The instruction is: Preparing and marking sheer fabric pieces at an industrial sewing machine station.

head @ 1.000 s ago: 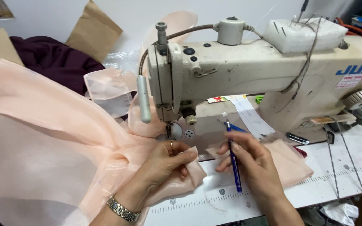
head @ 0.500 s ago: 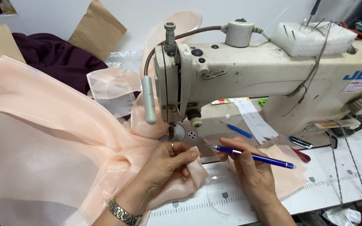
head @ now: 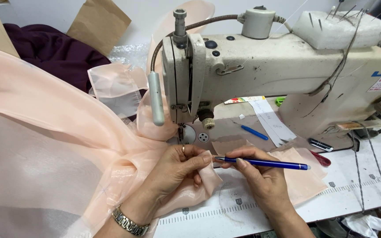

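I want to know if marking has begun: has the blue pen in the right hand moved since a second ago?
Yes. The blue pen swung from upright to lying level, tip toward the left hand, below the sewing machine.

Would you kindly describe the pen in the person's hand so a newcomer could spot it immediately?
Start at the large cream sewing machine and drop to the white table in front of its needle. There the right hand holds a slim dark blue pen level, tip toward the peach fabric. Unlike the shorter, lighter blue pen lying under the machine arm, it is held.
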